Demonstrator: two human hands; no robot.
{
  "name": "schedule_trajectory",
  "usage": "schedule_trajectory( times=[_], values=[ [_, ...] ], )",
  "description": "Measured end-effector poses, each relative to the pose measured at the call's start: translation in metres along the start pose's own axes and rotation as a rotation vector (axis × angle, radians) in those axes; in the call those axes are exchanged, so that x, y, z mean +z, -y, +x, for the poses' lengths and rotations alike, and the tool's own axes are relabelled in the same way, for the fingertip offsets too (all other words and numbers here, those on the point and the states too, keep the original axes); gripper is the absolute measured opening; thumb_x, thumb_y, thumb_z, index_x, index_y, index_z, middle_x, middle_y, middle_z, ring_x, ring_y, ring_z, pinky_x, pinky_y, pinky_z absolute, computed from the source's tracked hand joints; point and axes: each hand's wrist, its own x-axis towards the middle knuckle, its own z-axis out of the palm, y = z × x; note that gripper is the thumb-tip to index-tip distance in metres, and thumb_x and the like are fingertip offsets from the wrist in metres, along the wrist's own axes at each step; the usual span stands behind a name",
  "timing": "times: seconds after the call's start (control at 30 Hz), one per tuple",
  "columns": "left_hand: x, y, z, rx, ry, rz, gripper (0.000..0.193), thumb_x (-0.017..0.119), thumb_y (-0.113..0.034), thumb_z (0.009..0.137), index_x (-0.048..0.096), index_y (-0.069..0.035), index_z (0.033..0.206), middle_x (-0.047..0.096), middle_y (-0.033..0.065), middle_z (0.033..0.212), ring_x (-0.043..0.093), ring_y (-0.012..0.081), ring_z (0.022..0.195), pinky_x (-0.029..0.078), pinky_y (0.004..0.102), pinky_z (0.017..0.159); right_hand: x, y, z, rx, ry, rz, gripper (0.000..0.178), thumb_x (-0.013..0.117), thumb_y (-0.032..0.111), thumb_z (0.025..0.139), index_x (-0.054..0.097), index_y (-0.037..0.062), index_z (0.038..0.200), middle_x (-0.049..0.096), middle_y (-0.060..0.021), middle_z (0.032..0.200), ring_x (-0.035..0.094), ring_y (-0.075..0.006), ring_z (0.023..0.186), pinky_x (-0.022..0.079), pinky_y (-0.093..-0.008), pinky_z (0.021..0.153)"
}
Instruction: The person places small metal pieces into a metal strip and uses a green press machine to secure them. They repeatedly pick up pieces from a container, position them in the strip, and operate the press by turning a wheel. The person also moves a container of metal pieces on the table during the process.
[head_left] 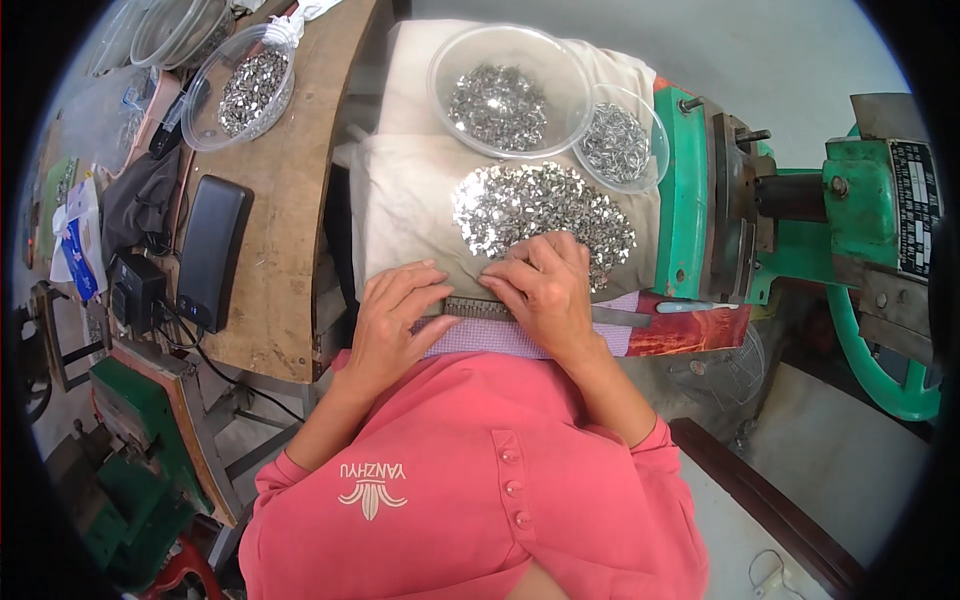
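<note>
A narrow slotted metal strip (pixel 478 308) lies crosswise in front of me on a purple checked cloth (pixel 490 335). My left hand (pixel 398 315) is closed at its left end, thumb on the near side and forefinger on the far side. My right hand (pixel 545 292) bends over the strip's right part, thumb and fingers drawn together; anything between the fingertips is too small or hidden to make out. Just beyond my right hand spreads a loose heap of small shiny metal pieces (pixel 545 210) on a beige cloth (pixel 405 200).
A large clear tub (pixel 440 105) and a smaller clear tub (pixel 655 165) of metal parts stand behind the heap. To the right is a green machine (pixel 685 220) with a handwheel (pixel 870 375). A wooden table (pixel 275 240) on the left bears a black power bank (pixel 213 250) and another tub (pixel 200 120).
</note>
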Motion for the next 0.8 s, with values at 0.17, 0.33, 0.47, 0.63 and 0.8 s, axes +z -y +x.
schedule_trajectory(
  times=[0.17,0.33,0.47,0.63,0.8],
  values=[
    [0.006,0.003,-0.012,-0.038,-0.069,-0.025,0.03,0.081,-0.01,0.073,0.072,-0.004,0.101,0.068,0.0088,0.116,0.059,0.0271,0.122,0.042,0.0413,0.1,0.0,0.004,-0.002,0.019,-0.007,-0.07,0.011,0.08,0.022,0.074,0.073,0.0165,0.08,0.061,0.0044,0.085,0.055,-0.0202,0.093,0.035,-0.0379,0.084],
    [0.008,0.002,-0.011,-0.042,-0.098,-0.041,0.027,0.08,-0.008,0.073,0.073,-0.004,0.099,0.069,0.0081,0.114,0.06,0.0273,0.121,0.043,0.0418,0.1,-0.003,0.011,0.002,0.122,0.069,0.138,0.011,0.078,0.025,0.078,0.076,0.0148,0.084,0.063,0.0042,0.086,0.052,-0.0197,0.096,0.028,-0.0396,0.088],
    [0.01,0.004,-0.013,-0.046,-0.103,-0.068,0.029,0.08,-0.006,0.072,0.073,-0.004,0.1,0.069,0.0081,0.115,0.06,0.0281,0.122,0.042,0.0425,0.102,-0.001,0.016,0.005,0.176,0.151,0.197,0.012,0.077,0.025,0.079,0.077,0.0147,0.084,0.064,0.0043,0.087,0.049,-0.0206,0.099,0.026,-0.0405,0.088],
    [0.01,0.003,-0.012,-0.022,-0.13,-0.065,0.024,0.079,-0.008,0.074,0.073,-0.004,0.098,0.069,0.0073,0.113,0.061,0.0266,0.121,0.044,0.0426,0.1,0.007,0.019,0.004,0.181,0.169,0.163,0.012,0.08,0.026,0.076,0.078,0.0154,0.082,0.064,0.0054,0.089,0.047,-0.0228,0.101,0.027,-0.0426,0.087],
    [0.01,0.004,-0.012,-0.012,-0.13,-0.045,0.02,0.078,-0.012,0.076,0.074,-0.004,0.094,0.069,0.0068,0.112,0.061,0.026,0.12,0.044,0.0427,0.099,0.009,0.023,0.003,0.186,0.177,0.145,0.012,0.081,0.026,0.075,0.078,0.0157,0.08,0.062,0.0049,0.091,0.047,-0.0237,0.102,0.027,-0.044,0.091]
  ],
)
